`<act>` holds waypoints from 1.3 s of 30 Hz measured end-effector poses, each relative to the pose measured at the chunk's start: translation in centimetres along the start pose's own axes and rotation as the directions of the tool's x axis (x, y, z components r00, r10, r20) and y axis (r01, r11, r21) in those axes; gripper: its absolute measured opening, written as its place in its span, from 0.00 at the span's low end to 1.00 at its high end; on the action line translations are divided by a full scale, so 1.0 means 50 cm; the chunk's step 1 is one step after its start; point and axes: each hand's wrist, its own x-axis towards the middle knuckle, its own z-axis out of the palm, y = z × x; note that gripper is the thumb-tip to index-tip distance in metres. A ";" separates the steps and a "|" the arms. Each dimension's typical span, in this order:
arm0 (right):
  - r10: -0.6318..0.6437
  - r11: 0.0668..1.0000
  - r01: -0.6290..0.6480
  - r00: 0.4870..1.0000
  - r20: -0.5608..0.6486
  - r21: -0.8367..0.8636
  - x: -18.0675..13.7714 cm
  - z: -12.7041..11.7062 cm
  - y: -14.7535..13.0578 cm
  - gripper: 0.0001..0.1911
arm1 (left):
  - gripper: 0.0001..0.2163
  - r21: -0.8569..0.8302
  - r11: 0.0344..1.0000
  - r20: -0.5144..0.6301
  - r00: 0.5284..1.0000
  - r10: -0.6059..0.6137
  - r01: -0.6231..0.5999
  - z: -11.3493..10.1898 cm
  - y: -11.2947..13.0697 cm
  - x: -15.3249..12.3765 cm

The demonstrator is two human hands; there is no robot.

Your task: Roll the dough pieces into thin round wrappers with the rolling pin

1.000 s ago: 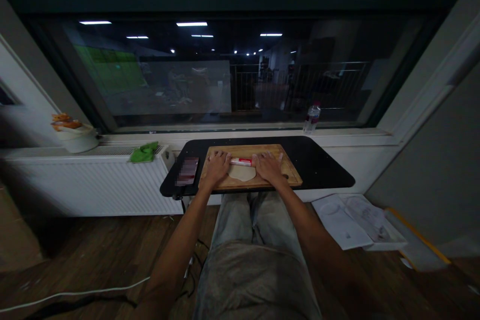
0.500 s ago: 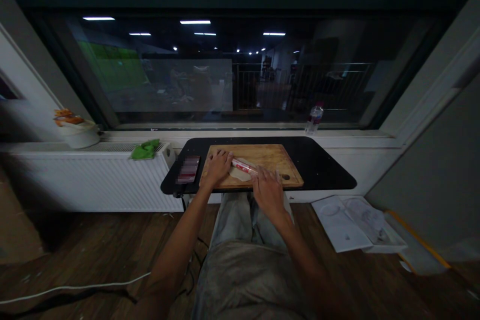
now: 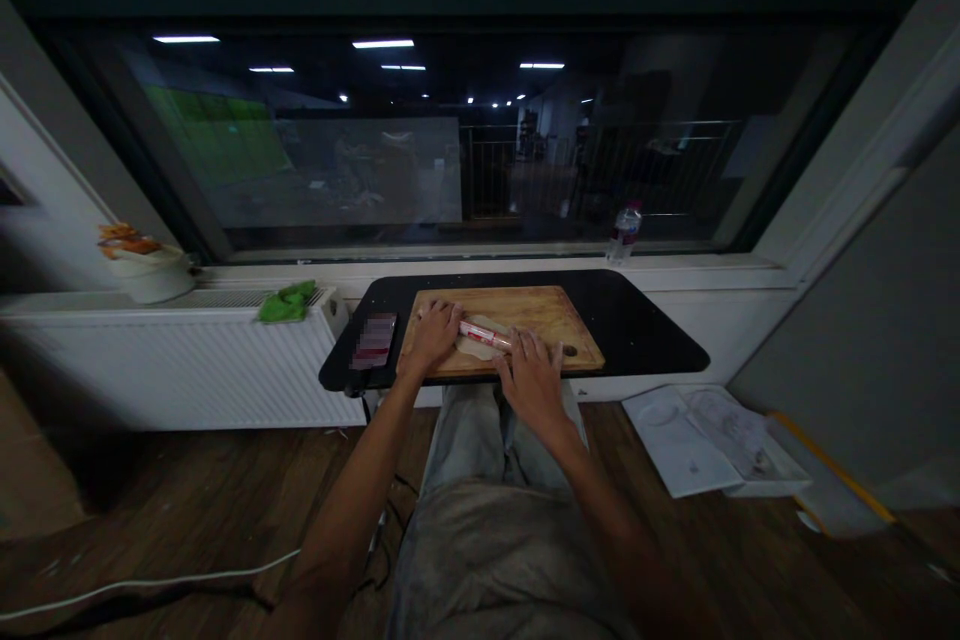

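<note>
A wooden cutting board lies on a small black table. On it is a flat pale piece of dough with a red and white roller lying slantwise across it. My left hand lies flat with its fingers stretched out on the roller's left end. My right hand is nearer to me, fingers spread, pressing on the roller's right end at the board's front edge.
A phone lies on the table left of the board. A water bottle stands on the window sill. A green cloth and a white bowl sit on the radiator. Papers lie on the wooden floor at right.
My right hand has drawn back toward me, tilting the roller from straight across the dough to a slant. My left hand has stayed at the roller's left end.
</note>
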 end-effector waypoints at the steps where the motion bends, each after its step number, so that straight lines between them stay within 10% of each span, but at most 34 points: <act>1: 0.002 1.000 -0.002 1.000 0.013 -0.005 0.012 0.000 0.010 0.31 | 0.27 0.007 1.000 0.000 1.000 0.004 -0.004 -0.001 0.001 0.000; 12: 0.086 0.996 -0.081 0.981 0.175 -0.033 0.125 -0.014 0.059 0.27 | 0.26 0.030 1.000 0.002 1.000 -0.011 0.011 -0.027 0.015 -0.009; 27: -0.048 0.999 0.046 0.996 -0.077 -0.022 -0.046 -0.019 -0.022 0.33 | 0.24 -0.019 1.000 -0.005 1.000 0.012 -0.012 -0.009 0.010 -0.005; 39: 0.046 0.999 -0.044 0.995 0.086 -0.028 0.023 -0.017 0.022 0.30 | 0.26 0.013 1.000 0.012 1.000 0.005 -0.005 -0.017 0.008 -0.005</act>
